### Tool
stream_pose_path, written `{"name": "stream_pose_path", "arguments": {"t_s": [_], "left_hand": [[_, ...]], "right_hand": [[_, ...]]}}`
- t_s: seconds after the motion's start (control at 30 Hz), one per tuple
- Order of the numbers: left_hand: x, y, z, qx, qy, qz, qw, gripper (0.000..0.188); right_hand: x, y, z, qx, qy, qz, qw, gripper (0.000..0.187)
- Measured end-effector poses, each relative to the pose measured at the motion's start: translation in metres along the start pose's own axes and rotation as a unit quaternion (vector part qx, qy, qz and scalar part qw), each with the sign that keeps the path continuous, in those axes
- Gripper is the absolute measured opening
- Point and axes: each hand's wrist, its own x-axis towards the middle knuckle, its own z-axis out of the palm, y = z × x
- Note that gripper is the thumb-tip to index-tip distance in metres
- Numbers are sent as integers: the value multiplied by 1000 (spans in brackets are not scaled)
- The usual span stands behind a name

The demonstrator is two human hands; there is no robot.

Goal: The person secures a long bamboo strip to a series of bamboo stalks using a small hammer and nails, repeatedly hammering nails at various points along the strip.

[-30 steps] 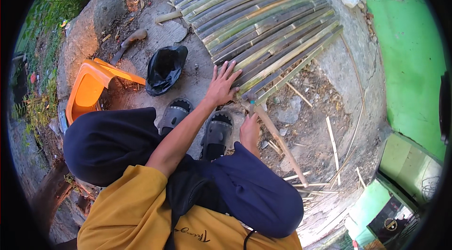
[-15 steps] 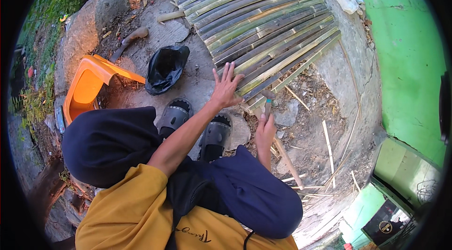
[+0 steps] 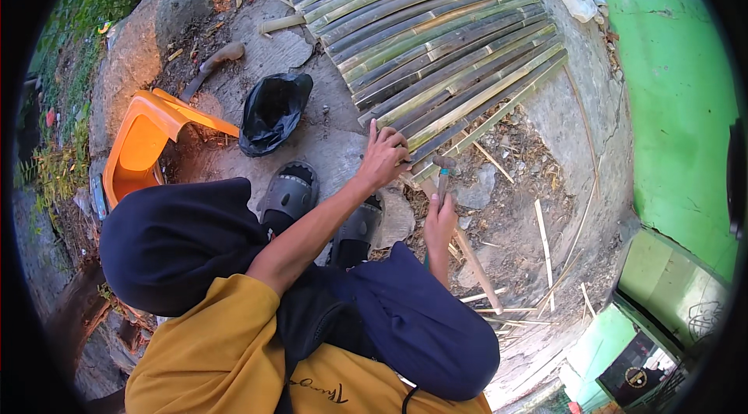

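My left hand (image 3: 383,157) rests with spread fingers on the near ends of a mat of split bamboo slats (image 3: 436,48) lying on the ground. My right hand (image 3: 440,221) grips the handle of a small hammer (image 3: 443,174). The hammer stands upright with its head just below the slats' lower edge, right beside my left hand. A loose wooden stick (image 3: 474,266) lies on the ground under my right hand. My feet are in grey sandals (image 3: 290,194), and my knees, in dark trousers, fill the lower middle of the view.
A crumpled black plastic bag (image 3: 273,110) lies left of the slats. Further left is a tipped orange plastic stool (image 3: 140,141). A green wall (image 3: 670,63) runs along the right. Stones, thin bamboo strips and rubble (image 3: 538,204) litter the dirt.
My right hand has swung right and brought the hammer upright, close to the slats' edge. My left hand stays pressed on the slat ends.
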Motion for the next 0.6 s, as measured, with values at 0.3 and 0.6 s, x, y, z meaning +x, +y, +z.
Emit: {"name": "stream_pose_path", "arguments": {"t_s": [0.3,0.6], "left_hand": [[-6,9,0,11,37,-31,999,29],[-18,7,6,32,90,-59,994,33]], "right_hand": [[-8,-7,20,-27,-32,-67,997,28],[-9,-3,35,-117,-65,-55,989,25]]}}
